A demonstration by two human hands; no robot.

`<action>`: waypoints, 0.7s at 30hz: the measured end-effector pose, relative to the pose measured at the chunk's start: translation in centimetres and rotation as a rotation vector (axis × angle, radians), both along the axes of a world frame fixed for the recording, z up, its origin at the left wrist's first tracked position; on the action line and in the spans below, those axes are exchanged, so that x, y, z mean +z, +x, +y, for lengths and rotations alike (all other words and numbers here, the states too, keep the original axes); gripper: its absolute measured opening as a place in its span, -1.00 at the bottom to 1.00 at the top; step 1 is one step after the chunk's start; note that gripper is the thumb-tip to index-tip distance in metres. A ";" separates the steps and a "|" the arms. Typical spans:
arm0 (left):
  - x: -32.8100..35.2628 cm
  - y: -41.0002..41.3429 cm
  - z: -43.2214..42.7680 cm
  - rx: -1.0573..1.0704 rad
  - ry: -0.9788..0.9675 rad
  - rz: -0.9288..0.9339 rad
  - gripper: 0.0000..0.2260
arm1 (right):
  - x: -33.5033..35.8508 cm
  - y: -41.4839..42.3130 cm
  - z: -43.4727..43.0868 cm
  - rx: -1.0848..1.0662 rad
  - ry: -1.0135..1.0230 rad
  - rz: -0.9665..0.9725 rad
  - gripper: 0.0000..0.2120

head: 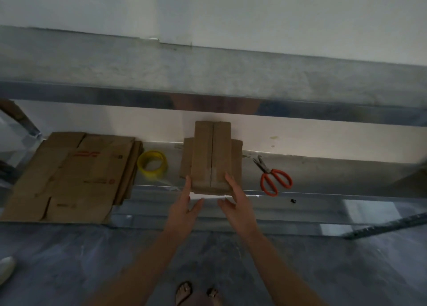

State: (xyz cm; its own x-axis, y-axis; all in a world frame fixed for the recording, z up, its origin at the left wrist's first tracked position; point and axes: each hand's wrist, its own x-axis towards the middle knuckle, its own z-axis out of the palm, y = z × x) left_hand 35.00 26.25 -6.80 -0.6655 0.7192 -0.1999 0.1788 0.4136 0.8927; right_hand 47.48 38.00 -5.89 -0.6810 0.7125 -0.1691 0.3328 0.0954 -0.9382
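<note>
Box (211,157), one, left hand (184,204), right hand (238,204) touching

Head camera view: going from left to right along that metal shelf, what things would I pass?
Stack of flattened cardboard boxes → roll of yellow tape → small cardboard box with its flaps folded shut → red-handled scissors.

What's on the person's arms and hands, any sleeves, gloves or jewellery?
The left hand and right hand wear no gloves, watch or bracelet, and no sleeves show behind the wrists. Rings are too blurred to tell.
</note>
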 end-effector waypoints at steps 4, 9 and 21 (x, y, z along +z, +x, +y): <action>0.6 -2.7 0.0 -0.049 0.121 0.048 -0.38 | 0.2 0.7 2.5 -0.018 -0.061 0.042 -0.31; 2.3 -4.0 1.4 -0.148 0.178 0.215 -0.53 | 1.1 0.1 2.9 0.043 -0.015 0.034 -0.30; 3.7 -3.8 2.7 -0.206 0.202 0.354 -0.55 | 2.7 -0.8 1.9 -0.049 0.269 -0.022 -0.39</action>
State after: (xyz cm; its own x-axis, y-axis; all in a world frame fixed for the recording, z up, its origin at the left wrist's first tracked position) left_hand 31.16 28.97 -3.08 -0.5060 0.8451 0.1724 0.5482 0.1608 0.8208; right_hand 46.72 39.91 -3.18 -0.6430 0.7657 0.0164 0.3627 0.3233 -0.8740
